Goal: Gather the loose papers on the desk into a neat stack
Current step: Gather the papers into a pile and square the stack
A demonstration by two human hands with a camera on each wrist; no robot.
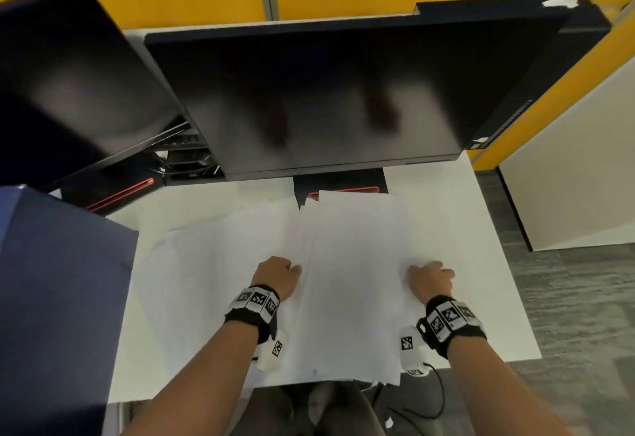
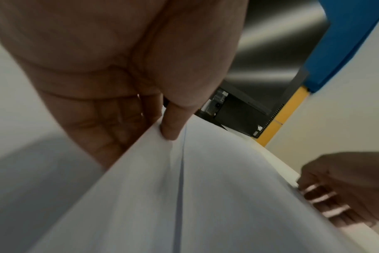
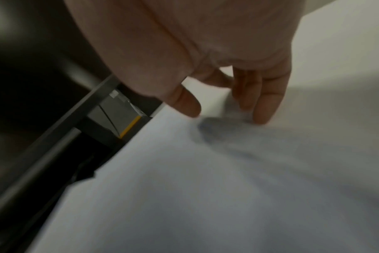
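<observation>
Loose white paper sheets (image 1: 354,284) on white desk (image 1: 481,263), left wrist view alone shows left hand (image 2: 119,71) pinching their edge, right hand (image 3: 216,59) fingertips (image 3: 264,113) pressing, relaxed

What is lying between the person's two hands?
Only the white papers, spanning from the left hand to the right hand; the head view shows it.

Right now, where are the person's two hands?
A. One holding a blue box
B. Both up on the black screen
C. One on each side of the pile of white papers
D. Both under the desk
C. The left hand pinches the left edge of the white papers and the right hand touches their right edge, on the desk below the black screen.
</observation>
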